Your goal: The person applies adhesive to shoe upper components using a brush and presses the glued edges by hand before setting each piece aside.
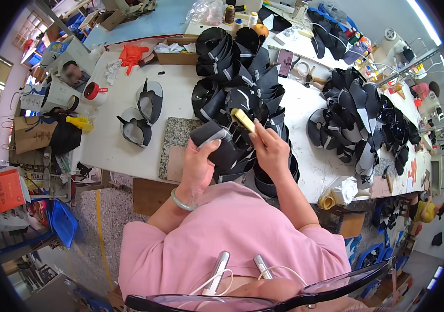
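Observation:
A black shoe upper (212, 134) is in my left hand (199, 162), gripped with the thumb on top. My right hand (271, 148) pinches a small tool with a pale yellow, block-like head (242, 119); its exact kind I cannot make out. The tool is just to the right of the upper; whether they touch is unclear. Under and beyond both hands stand stacks of black shoe uppers (217, 54) with grey edges. A speckled stone slab (178, 130) lies left of my left hand.
Two grey-and-black uppers (149, 103) lie on the white table (113, 109) at left. A large heap of uppers (349, 112) is to the right. Farther back are a cardboard box (178, 57), a phone (285, 62) and thread spools (230, 14). A red-lidded jar (94, 92) stands far left.

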A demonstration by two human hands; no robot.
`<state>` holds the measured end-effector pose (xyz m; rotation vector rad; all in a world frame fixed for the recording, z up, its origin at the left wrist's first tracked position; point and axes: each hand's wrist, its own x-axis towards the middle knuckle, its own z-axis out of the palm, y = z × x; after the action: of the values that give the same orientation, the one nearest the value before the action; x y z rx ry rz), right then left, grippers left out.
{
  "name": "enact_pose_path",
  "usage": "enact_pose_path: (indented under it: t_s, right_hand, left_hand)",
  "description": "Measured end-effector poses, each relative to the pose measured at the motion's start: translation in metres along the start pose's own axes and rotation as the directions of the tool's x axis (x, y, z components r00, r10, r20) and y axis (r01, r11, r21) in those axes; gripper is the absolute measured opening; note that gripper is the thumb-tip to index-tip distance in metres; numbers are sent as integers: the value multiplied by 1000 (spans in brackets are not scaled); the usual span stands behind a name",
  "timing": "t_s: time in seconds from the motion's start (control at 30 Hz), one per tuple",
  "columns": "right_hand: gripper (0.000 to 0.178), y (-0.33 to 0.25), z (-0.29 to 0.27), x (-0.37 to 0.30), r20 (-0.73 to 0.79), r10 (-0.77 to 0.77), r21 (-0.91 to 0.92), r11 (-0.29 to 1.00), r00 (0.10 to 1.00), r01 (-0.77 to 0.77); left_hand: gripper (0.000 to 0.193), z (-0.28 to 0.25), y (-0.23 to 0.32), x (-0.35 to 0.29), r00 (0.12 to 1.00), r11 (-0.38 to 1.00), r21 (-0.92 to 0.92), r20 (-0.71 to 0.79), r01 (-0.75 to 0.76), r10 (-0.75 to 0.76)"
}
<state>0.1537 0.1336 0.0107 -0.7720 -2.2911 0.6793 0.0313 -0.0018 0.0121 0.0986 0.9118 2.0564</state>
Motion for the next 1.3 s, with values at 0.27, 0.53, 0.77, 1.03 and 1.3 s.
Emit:
enact_pose_path:
  t_s: [0.27,0.53,0.77,1.03,1.3]
  right_hand:
    - [33,-1,-23,4,88,-43,43,998,995,39]
    - [31,-8,-31,4,136,-81,33,996,987,77]
    - [31,-7,-25,8,155,-1,6,1000,988,0]
    - [31,-14,-23,7,141,-94,115,990,985,78]
    - [31,-19,-26,16,225,-106,216,975,969,56]
  left_hand:
    - [35,3,1,-4,995,968,230,33,-100,95]
    - [35,-3,5,-8,986,923,348,94,-163,138]
    - [35,-11,10,0,957,870,399,137,-289,255]
    - [32,-6,17,-1,972,894,381,110,-234,207]
    - [31,-6,20,9,938,823,451,146,-345,313]
